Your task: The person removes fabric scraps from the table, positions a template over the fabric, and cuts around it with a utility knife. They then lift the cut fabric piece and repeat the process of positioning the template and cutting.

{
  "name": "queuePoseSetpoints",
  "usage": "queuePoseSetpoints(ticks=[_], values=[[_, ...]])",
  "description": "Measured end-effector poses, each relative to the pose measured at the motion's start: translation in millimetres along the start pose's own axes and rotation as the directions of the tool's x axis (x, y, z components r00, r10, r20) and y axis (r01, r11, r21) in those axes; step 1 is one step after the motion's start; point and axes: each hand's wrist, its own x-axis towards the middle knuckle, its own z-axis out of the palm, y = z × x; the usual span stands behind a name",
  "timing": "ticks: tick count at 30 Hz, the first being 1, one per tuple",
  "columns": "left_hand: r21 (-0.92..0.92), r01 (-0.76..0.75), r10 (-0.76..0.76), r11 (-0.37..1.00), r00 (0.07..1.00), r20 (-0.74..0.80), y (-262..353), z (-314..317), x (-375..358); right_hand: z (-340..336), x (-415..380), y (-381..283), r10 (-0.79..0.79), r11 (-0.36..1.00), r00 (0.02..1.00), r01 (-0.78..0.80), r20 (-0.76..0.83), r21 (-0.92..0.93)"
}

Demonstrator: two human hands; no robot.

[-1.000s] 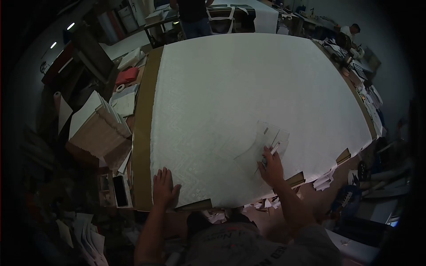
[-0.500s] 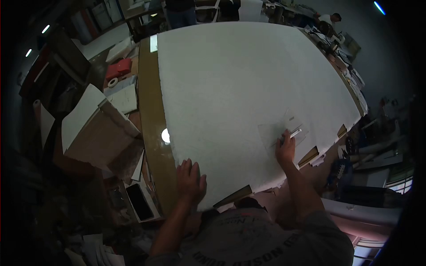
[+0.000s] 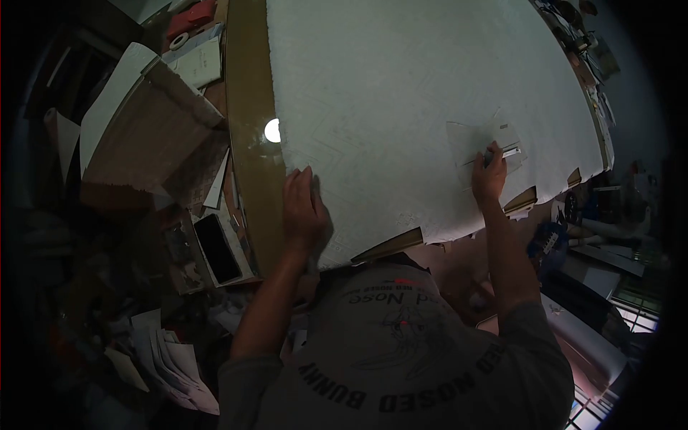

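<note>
from my distant seat i see the left hand laid palm down at the cloth's left border, fingers together and pointing away from the body, thumb off to the side, gripping nothing that i can see. the right arm reaches farther out, and the right hand bends over the clear sheet, its fingers closed round a slim white tool; i can't tell whether the tip touches. the sheet lies on the cloth, near its notched front edge. the phone sits left of the table's bare brown strip.

since half a second ago my view has dipped: both hands ride higher, more shirt shows, and the people at the far end are gone. against a second ago, the sheet is turned to another angle.
</note>
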Motion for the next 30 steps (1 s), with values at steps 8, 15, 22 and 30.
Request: queuePoseSetpoints(ticks=[8,15,22,30], values=[[0.149,-0.065,0.064,0.987,0.998,0.016,1.2,7.7,-0.6,-6.4,0.1,-0.7,0.077,0.98,0.997,-0.079,0.018,0.182],[0.22,-0.025,0.021,0.975,1.0,0.02,8.8,7.8,-0.9,-31.0,10.1,26.1,0.143,0.874,0.978,-0.198,0.153,0.445],[0.266,-0.051,0.052,0.963,0.999,0.005,11.2,10.5,2.0,-40.7,43.1,107.8,-0.11,0.982,0.976,0.077,0.19,0.172],[0.237,-0.056,0.059,0.97,0.998,-0.007,13.0,11.6,2.3,-25.7,37.2,112.9,-0.115,0.982,0.986,0.095,0.119,0.164]])
